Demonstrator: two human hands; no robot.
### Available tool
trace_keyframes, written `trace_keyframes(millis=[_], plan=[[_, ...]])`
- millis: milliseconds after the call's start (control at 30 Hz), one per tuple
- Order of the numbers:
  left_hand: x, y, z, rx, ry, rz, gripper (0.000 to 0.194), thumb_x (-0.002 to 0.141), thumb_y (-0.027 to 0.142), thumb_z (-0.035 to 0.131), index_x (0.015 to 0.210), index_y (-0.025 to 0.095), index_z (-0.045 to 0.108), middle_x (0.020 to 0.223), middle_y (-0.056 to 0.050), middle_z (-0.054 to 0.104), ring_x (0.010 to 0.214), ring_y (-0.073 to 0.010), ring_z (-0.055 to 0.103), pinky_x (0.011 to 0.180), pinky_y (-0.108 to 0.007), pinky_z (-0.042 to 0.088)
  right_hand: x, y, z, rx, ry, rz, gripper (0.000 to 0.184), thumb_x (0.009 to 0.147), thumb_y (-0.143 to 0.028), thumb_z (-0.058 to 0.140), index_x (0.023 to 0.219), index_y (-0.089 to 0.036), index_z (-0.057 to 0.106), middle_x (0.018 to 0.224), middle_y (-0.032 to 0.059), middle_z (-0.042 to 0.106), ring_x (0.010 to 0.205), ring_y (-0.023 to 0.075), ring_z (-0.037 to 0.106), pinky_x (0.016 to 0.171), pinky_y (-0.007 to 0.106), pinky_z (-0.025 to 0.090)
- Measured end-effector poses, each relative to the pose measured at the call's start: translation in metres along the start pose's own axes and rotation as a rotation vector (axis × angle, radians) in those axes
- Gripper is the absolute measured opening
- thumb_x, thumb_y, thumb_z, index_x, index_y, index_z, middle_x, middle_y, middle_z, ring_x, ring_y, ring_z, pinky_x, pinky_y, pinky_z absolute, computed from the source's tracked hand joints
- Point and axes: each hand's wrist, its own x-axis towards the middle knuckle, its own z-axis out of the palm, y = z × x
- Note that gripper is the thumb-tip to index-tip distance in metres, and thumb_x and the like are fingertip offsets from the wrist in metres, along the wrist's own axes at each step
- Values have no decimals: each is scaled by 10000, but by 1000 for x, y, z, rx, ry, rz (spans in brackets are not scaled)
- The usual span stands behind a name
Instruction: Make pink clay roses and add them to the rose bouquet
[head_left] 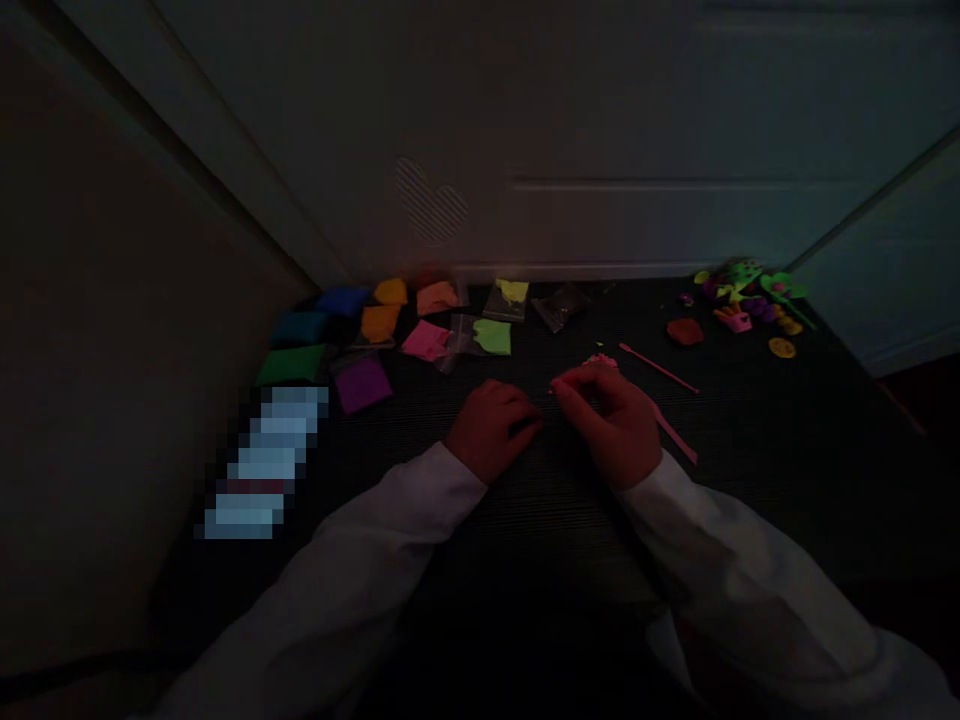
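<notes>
My left hand point(495, 432) rests low over the dark table, fingers curled and the thumb and forefinger tips close together. Whatever lies between them is too dark to make out. To its right, my right hand point(613, 425) pinches a tiny pink bit of clay point(551, 391) between thumb and forefinger. Just behind that hand sits a pink, bumpy clay piece point(600, 361), partly covered by the fingers. A flat pink tool point(679, 438) sticks out from beside the right hand, and a thin pink stick tool point(660, 369) lies beyond it.
Bags of coloured clay, among them a purple one point(362, 384) and a lime green one point(492, 337), line the table's back left. A blurred bright screen point(266, 465) is at left. Clay figures point(750, 300), a red lump point(685, 331) and a yellow disc point(781, 347) lie at right.
</notes>
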Motion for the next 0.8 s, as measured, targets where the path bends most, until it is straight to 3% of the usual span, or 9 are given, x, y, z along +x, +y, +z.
trace_keyframes(millis=[500,800], plan=[[-3,-7,-13,-151,139,-91,150,713,306,542,760,199,636,781,-24,622,782,-147,521,730,-311,403,0,8,3,-49,-34,48,115,749,-285,520,792,-188,566,762,7,560,695,115,500,659,267,399],[0,1,-2,-24,31,-76,231,765,329,464,893,222,624,822,-40,594,792,-163,484,715,-335,367,2,10,3,-62,-40,39,120,747,-284,520,786,-181,568,756,13,561,696,118,502,664,271,400]])
